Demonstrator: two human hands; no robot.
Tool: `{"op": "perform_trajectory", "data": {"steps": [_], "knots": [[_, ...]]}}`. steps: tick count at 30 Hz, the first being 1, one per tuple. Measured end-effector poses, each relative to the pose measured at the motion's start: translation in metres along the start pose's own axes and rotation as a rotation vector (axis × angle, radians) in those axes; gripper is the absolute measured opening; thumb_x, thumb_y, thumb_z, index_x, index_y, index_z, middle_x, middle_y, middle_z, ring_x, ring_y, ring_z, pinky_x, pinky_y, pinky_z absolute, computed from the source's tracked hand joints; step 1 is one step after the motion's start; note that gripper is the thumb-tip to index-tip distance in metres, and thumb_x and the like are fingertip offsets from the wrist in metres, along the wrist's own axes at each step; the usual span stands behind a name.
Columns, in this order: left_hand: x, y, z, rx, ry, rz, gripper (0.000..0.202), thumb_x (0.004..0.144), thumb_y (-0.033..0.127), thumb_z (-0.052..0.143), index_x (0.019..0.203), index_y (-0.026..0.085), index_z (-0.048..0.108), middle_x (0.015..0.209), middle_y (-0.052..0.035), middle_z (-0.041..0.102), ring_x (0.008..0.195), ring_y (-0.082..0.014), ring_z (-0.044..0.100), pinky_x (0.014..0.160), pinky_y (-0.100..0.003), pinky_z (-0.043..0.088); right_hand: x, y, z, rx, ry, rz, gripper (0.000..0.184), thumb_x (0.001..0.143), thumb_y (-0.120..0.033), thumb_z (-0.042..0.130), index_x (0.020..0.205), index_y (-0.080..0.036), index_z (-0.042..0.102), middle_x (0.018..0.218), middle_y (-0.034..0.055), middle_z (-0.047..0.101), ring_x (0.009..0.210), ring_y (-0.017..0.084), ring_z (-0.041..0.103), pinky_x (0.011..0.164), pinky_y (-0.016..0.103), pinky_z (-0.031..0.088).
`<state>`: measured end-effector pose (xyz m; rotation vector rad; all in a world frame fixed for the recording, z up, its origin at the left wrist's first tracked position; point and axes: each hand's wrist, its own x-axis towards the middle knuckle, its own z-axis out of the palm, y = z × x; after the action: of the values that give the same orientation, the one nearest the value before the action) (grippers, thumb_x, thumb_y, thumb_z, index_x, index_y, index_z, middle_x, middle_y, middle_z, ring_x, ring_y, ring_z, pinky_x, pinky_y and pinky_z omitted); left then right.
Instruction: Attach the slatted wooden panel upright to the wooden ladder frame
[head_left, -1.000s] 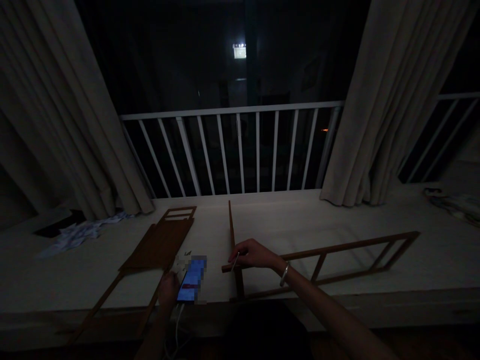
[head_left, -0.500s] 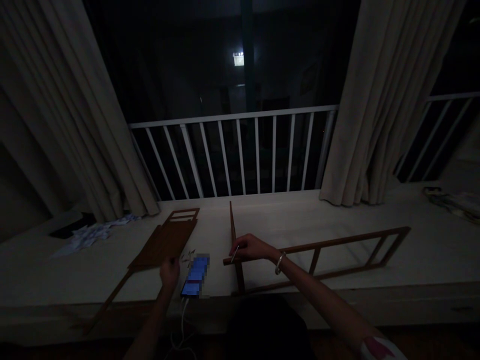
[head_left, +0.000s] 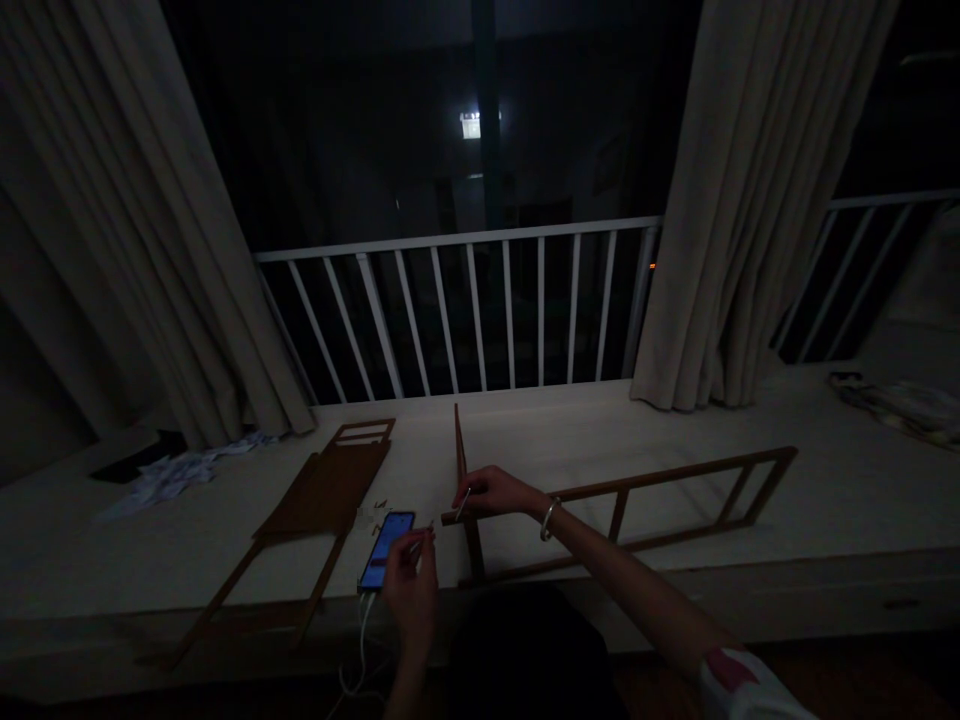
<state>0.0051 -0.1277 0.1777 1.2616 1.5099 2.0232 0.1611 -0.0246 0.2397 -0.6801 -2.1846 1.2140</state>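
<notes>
Screw: a small thin piece (head_left: 424,533), too dim to identify surely, is pinched at the fingertips of the left hand (head_left: 411,585); it is held just above the ledge (head_left: 570,440), beside the lit phone (head_left: 385,537).
Left hand: raised palm-in over the near ledge edge; fingers closed on the small piece.
Right hand: the hand (head_left: 495,492) is laid on the frame (head_left: 630,490) where the rail meets the upright post; a thin pale tool (head_left: 464,502) is gripped in closed fingers; a bangle is worn at the wrist; the forearm is stretched in from the lower right.
Edges: the frame lies near the ledge's front edge; a flat panel (head_left: 322,492) lies left of the phone.
Room: bare ledge is seen behind the frame, up to the railing (head_left: 465,300).
</notes>
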Motion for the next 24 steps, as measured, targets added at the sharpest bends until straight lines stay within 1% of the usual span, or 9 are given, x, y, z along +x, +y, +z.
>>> {"op": "perform_trajectory", "data": {"steps": [3,5,7,11,14,19,24], "knots": [[-0.022,0.005,0.003,-0.032,-0.078,-0.007,0.012,0.072,0.029,0.055,0.08,0.021,0.05,0.083,-0.003,0.054,0.079,-0.0138,0.055,0.075,-0.028,0.048,0.0,-0.001,0.001,0.019,0.011,-0.007,0.022,0.069,-0.029,0.058,0.083,-0.014,0.064,0.079,0.002,0.065,0.072,0.012,0.058,0.065,0.021,0.043],[-0.03,0.007,0.007,-0.044,-0.128,0.008,0.01,0.073,0.028,0.055,0.078,0.021,0.05,0.082,-0.0032,0.053,0.078,-0.0136,0.054,0.074,-0.028,0.048,0.0,-0.002,0.001,0.025,0.014,0.0,0.022,0.068,-0.03,0.059,0.082,-0.013,0.064,0.078,0.002,0.065,0.072,0.012,0.058,0.065,0.022,0.043],[-0.033,0.009,0.011,-0.05,-0.145,0.023,0.009,0.073,0.027,0.054,0.077,0.021,0.05,0.081,-0.0036,0.053,0.079,-0.0137,0.054,0.074,-0.028,0.048,0.0,-0.004,0.001,0.037,0.003,0.006,0.022,0.068,-0.031,0.059,0.081,-0.013,0.064,0.08,0.0023,0.065,0.073,0.012,0.058,0.067,0.023,0.043],[-0.032,0.014,0.018,-0.042,-0.13,0.021,0.011,0.074,0.03,0.053,0.077,0.019,0.051,0.08,-0.0034,0.055,0.079,-0.0139,0.054,0.074,-0.028,0.048,0.001,-0.005,0.0,0.056,-0.005,0.005,0.024,0.068,-0.032,0.06,0.081,-0.013,0.064,0.081,0.0027,0.065,0.074,0.013,0.058,0.068,0.023,0.043],[-0.029,0.015,0.019,-0.009,-0.159,0.027,0.013,0.074,0.031,0.053,0.078,0.018,0.052,0.078,-0.0036,0.056,0.078,-0.0144,0.055,0.074,-0.029,0.047,0.001,-0.004,0.0,0.075,-0.015,0.014,0.025,0.067,-0.033,0.06,0.081,-0.013,0.064,0.08,0.0029,0.065,0.073,0.012,0.058,0.067,0.023,0.043],[-0.025,0.013,0.02,0.015,-0.213,0.043,0.01,0.075,0.028,0.052,0.079,0.019,0.052,0.081,-0.0041,0.055,0.08,-0.0147,0.055,0.077,-0.029,0.046,0.001,-0.002,0.001,0.098,-0.013,0.013,0.026,0.068,-0.032,0.059,0.084,-0.012,0.063,0.08,0.0037,0.065,0.073,0.013,0.058,0.065,0.023,0.044],[-0.021,0.008,0.023,0.026,-0.212,0.051,0.008,0.075,0.026,0.051,0.079,0.02,0.052,0.081,-0.004,0.056,0.08,-0.0148,0.055,0.076,-0.029,0.046,0.0,-0.004,0.0,0.102,-0.017,0.05,0.026,0.067,-0.032,0.06,0.084,-0.012,0.064,0.08,0.0036,0.065,0.071,0.012,0.058,0.063,0.022,0.043]]}}
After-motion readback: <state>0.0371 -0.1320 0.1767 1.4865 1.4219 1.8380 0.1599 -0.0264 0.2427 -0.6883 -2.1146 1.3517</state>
